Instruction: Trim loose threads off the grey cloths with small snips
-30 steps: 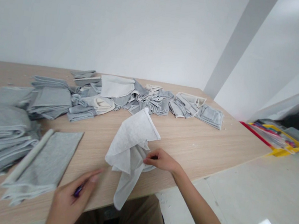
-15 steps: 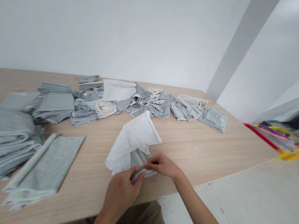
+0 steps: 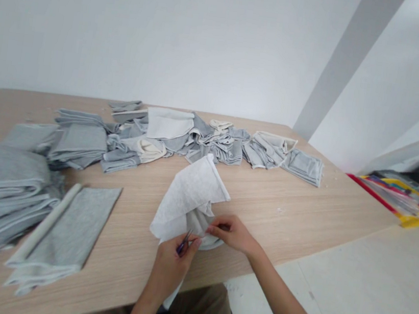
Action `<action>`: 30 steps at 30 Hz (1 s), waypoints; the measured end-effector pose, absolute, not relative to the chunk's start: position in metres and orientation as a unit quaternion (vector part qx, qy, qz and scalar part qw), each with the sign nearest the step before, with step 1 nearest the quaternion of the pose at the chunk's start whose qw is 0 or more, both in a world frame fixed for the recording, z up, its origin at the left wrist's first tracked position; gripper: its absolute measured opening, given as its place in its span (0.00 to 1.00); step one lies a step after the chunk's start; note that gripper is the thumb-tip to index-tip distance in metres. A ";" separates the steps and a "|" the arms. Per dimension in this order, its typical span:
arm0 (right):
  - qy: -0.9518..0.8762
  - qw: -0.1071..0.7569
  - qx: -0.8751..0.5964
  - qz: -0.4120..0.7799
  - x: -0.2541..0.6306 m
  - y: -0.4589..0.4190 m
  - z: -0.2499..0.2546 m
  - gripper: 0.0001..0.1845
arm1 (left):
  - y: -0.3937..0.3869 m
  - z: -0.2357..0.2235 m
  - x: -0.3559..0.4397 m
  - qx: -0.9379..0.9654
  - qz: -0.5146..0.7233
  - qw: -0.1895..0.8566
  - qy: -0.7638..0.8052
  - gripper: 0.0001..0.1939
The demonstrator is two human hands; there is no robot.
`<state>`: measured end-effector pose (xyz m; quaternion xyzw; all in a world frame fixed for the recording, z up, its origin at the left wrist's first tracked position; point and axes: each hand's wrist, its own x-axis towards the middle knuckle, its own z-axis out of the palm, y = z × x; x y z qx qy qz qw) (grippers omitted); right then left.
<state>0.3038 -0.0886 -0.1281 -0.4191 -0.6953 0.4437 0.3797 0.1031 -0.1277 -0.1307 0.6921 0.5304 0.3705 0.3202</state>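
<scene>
A light grey-white cloth piece (image 3: 189,190) with a stitched hem lies bunched at the table's front, partly standing up. My left hand (image 3: 170,262) is closed around small dark-purple thread snips (image 3: 183,243), their points facing up and away. Its thumb and finger also pinch the near edge of the cloth. To the right, my right hand (image 3: 234,234) pinches the same cloth a short way off, thumb and forefinger together. Whether a loose thread lies between the fingertips is too small to tell.
Folded grey cloths (image 3: 1,186) are stacked at the left, beside a single folded cloth (image 3: 80,227). A row of crumpled and folded cloths (image 3: 173,137) runs along the back. Beyond the table's right edge is a yellow bin (image 3: 413,222) with colourful items.
The snips have turned from pointing toward my right hand to pointing upward in my left palm. My hands have moved slightly apart, and the view has shifted a little.
</scene>
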 end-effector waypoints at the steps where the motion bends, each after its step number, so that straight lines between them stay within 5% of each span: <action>1: -0.693 0.415 -0.421 0.411 0.304 -0.091 -0.126 0.18 | -0.128 -0.130 0.103 0.689 0.373 0.324 0.531 0.18; 5: -0.698 0.510 -0.407 0.296 0.305 -0.106 -0.115 0.11 | -0.128 -0.131 0.103 0.675 0.382 0.333 0.536 0.19; 16: -0.748 0.464 -0.446 0.162 0.285 -0.138 -0.126 0.06 | -0.131 -0.132 0.103 0.672 0.390 0.350 0.524 0.17; 30: -0.729 0.501 -0.441 0.154 0.272 -0.137 -0.134 0.03 | -0.130 -0.138 0.101 0.673 0.398 0.359 0.510 0.15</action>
